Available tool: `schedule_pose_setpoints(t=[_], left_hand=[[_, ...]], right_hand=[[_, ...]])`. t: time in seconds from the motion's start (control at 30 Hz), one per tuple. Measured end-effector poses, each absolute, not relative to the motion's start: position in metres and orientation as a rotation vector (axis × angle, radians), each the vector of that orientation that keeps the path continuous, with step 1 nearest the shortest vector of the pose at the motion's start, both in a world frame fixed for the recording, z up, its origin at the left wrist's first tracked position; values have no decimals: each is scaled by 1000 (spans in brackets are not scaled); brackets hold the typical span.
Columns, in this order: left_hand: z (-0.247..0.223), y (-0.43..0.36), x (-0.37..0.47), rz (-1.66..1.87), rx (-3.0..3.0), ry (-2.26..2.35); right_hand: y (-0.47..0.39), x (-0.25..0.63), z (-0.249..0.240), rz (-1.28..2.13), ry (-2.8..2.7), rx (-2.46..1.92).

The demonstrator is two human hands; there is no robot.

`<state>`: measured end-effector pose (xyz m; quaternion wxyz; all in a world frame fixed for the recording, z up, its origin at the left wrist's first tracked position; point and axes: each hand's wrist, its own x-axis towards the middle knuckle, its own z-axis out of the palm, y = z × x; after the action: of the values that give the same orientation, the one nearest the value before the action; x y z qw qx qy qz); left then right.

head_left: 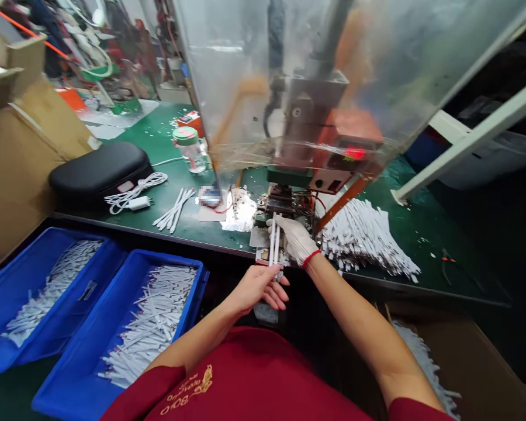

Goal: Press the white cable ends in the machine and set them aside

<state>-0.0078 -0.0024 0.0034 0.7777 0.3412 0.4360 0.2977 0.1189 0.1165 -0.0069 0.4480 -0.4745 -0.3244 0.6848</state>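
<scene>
At the centre of the frame, just below a dark metal block [281, 202], a pair of white strips [272, 241] lies side by side, pointing up towards the block. The bare left hand [262, 286] pinches their lower ends between thumb and fingers, its remaining fingers loosely fanned; the gloved right hand [298, 238] has its fingertips beside their upper ends, but I cannot tell whether it grips them or only steadies them. To handle them well, I would line the strips up parallel with their ends even, letting the left hand set the angle while the right guides lightly. The gloved fingertips are nearest the block, so they deserve the most care and should sit back from its edge. The large heap of strips [363, 240] right of centre lies near that hand, so a sideways sweep could scatter it. With the clear shield [236, 64] hanging across the upper middle, low, even movements should suit the space best
</scene>
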Motion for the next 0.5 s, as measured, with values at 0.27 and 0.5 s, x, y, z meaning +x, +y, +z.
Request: schedule_pose_setpoints(t=[0.27,0.5], left_hand=[[-3,1,-2,694,721,919],[-5,1,-1,708,710,893]], right_hand=[[119,119,-1,1618,-856,-1237],[121,118,-3,1627,-775,-1281]])
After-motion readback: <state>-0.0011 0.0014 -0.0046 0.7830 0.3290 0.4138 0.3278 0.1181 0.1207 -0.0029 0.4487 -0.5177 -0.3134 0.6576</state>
